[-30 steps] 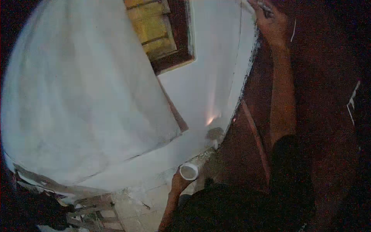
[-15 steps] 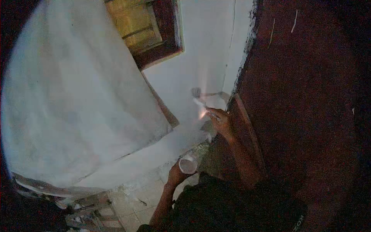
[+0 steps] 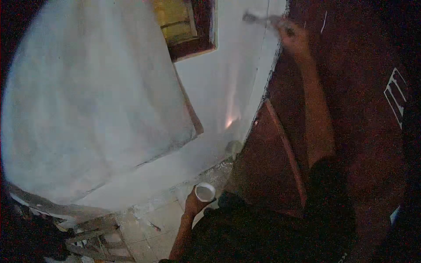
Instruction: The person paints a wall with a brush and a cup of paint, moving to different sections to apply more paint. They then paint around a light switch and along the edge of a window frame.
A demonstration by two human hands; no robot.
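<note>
A white cup [image 3: 205, 192] of pale contents is in my left hand [image 3: 193, 204], low in the view above the tiled floor. Higher up, my right hand [image 3: 294, 38] is closed round a brush [image 3: 258, 18], blurred by motion, whose head points left toward the white wall [image 3: 237, 52]. My right arm stretches up in front of the dark red wall surface. Whether the bristles touch the wall cannot be made out.
A window with a dark wooden frame [image 3: 197, 49] is at the top. A large pale sheet [image 3: 96, 109] covers the left. A wooden rack-like object [image 3: 98, 241] stands at the lower left. A reddish strip [image 3: 287, 149] leans at centre right.
From low by the wall, my right hand has risen to the upper right with the brush. My left hand still holds the cup. The camera view has shifted.
</note>
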